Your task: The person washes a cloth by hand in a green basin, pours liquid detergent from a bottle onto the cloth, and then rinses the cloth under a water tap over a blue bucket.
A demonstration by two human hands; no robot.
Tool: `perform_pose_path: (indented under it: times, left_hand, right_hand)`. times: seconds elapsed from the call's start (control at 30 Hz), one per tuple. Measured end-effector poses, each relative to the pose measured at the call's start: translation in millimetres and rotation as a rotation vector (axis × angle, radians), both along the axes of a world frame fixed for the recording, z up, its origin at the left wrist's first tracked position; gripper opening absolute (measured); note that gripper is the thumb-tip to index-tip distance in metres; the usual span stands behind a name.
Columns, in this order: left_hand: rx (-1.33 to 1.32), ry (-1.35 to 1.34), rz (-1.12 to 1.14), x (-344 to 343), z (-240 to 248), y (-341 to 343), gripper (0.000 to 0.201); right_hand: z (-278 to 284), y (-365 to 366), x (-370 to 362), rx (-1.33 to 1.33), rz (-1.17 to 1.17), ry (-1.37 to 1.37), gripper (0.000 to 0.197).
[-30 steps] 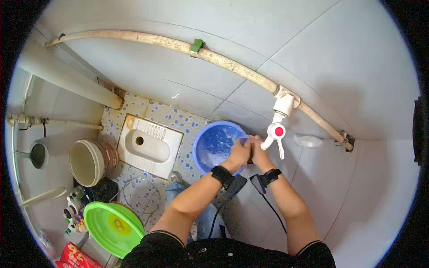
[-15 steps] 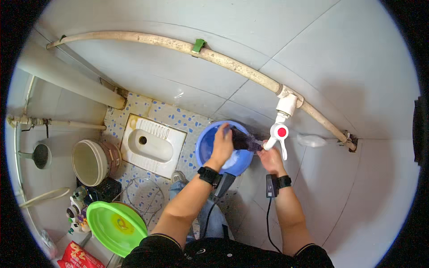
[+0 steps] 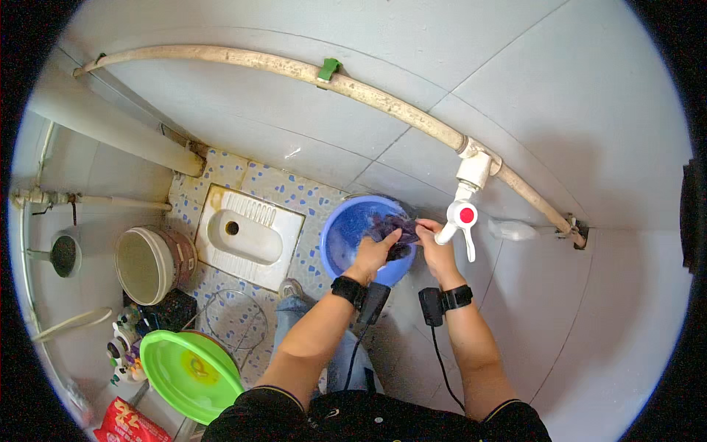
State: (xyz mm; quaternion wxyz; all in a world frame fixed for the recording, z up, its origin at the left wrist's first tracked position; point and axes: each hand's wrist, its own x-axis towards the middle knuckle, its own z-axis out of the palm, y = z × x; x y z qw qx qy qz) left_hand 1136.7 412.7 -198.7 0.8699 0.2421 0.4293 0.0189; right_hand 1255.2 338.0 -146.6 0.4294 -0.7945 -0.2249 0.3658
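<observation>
A dark purple piece of cloth point(image 3: 396, 225), wet and bunched up, is stretched between my two hands above the blue basin point(image 3: 328, 250). Its exact kind does not show. My left hand point(image 3: 374, 254) is closed around the cloth's near left part, over the basin. At the basin's right side, my right hand point(image 3: 436, 254) pinches the other end, just below the spout of the white tap point(image 3: 465, 216) with a red dot. Some whitish water shows inside the basin. Each wrist wears a black strap with a cabled box.
A squat toilet point(image 3: 250, 236) is set in the floor left of the basin. Further left stand a pale bucket point(image 3: 143, 265), a wire stand point(image 3: 234, 320) and a green basin point(image 3: 191, 376). A beige pipe point(image 3: 383, 103) runs along the wall to the tap.
The cloth has moved down and left from the tap's spout, over the basin. My left hand has come lower and right onto it; my right hand has turned inward, toward the left hand.
</observation>
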Motion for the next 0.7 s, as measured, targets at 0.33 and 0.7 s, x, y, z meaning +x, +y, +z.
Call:
perform_pose_path:
  times: [0.33,0.7]
  left_hand:
    - [0.626,0.196,0.028,-2,53,21,0.048]
    - [-0.268,-0.349,0.322,7,58,7,0.026]
  right_hand:
    - [-29,-20,10,0.094,-0.16,0.231,0.024]
    - [-65,-28,-27,0.357,-0.155,0.875,0.042]
